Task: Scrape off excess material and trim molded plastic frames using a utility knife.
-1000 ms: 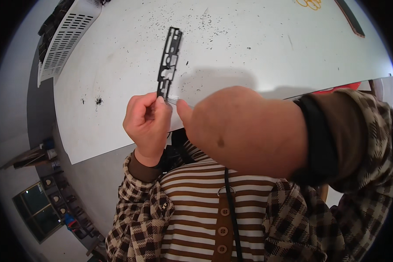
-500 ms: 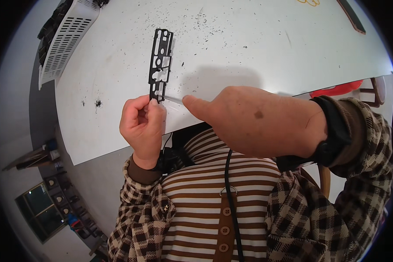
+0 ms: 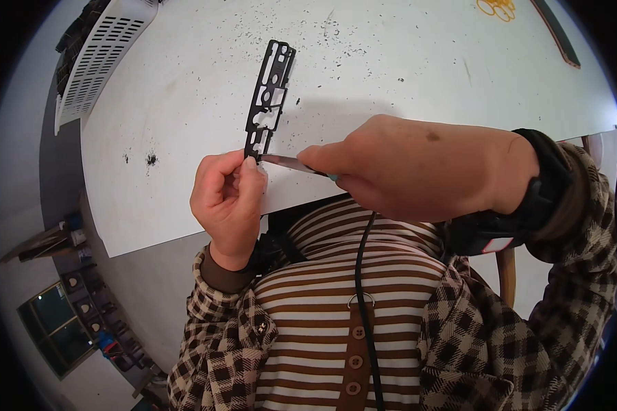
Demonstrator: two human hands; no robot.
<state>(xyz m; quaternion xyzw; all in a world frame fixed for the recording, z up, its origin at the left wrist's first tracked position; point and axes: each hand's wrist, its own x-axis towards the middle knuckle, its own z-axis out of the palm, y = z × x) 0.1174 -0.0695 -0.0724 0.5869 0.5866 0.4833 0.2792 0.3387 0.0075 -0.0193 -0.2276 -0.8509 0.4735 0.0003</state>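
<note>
A long, flat black plastic frame [image 3: 256,122] with round and rectangular cutouts points away from me over the white table. Its near end is pinched between the thumb and fingers of my left hand [image 3: 227,193]. My right hand [image 3: 384,164] is closed round a knife [image 3: 291,163] with a narrow metal blade; a bit of green shows by the fingers. The blade tip meets the frame's near end, right beside my left thumb. Most of the knife's handle is hidden under my right hand.
Small black scraps [image 3: 151,159] are scattered over the white table [image 3: 164,205]. A white slotted basket [image 3: 106,61] with dark pieces stands at the far left. Yellow rings [image 3: 497,8] and a dark flat bar [image 3: 557,34] lie at the far right. A black cable [image 3: 363,294] hangs down my front.
The black frame has tilted, its far end swinging right. My right hand has turned and shifted slightly right, showing more of the blade, now closer to my left thumb.
</note>
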